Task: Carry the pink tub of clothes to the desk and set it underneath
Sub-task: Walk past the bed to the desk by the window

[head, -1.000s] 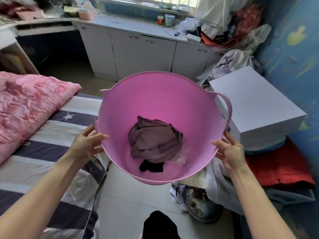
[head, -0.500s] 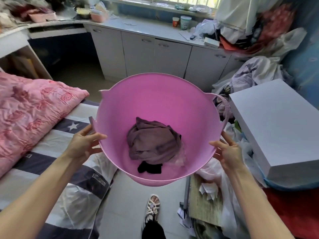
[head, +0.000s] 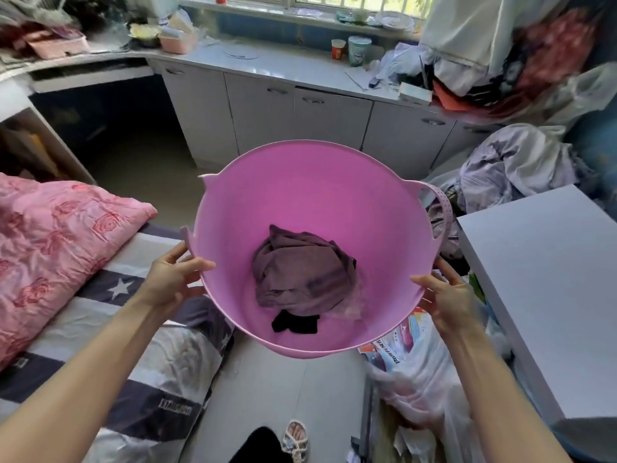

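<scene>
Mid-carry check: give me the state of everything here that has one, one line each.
pink tub: held off the floor, tipped toward the camera
purple garment: bunched in the tub bottom
left hand: gripping the tub rim
right hand: gripping the tub rim
cabinet doors: closed

Pink tub [head: 334, 182] holds mauve cloth [head: 300, 272], perhaps black socks [head: 295, 322]; star-striped sheet [head: 110, 295].

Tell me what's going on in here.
A person holds a pink tub off the floor, left hand and right hand gripping opposite sides of its rim. Inside lie a purple garment and a small black one. The open space under the desk lies ahead to the left; the tub isn't there yet.
</scene>
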